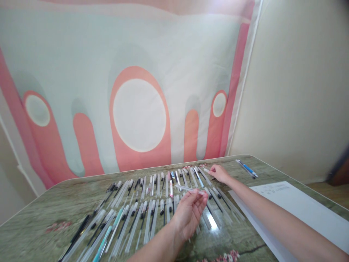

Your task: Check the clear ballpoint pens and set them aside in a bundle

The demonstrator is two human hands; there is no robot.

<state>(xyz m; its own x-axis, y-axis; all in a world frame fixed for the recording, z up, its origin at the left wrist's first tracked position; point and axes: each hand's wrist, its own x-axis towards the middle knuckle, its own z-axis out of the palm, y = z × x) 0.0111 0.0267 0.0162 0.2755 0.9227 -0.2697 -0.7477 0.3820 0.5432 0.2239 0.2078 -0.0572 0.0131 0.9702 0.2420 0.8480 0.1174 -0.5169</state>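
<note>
Both hands: left [189, 213] holds one pen [189, 188], right [219, 173] touches another.

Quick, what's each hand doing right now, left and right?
Left hand: closed on a clear pen, held above the pen rows.
Right hand: fingers touching a pen in the far row; grip cannot be told.
</note>
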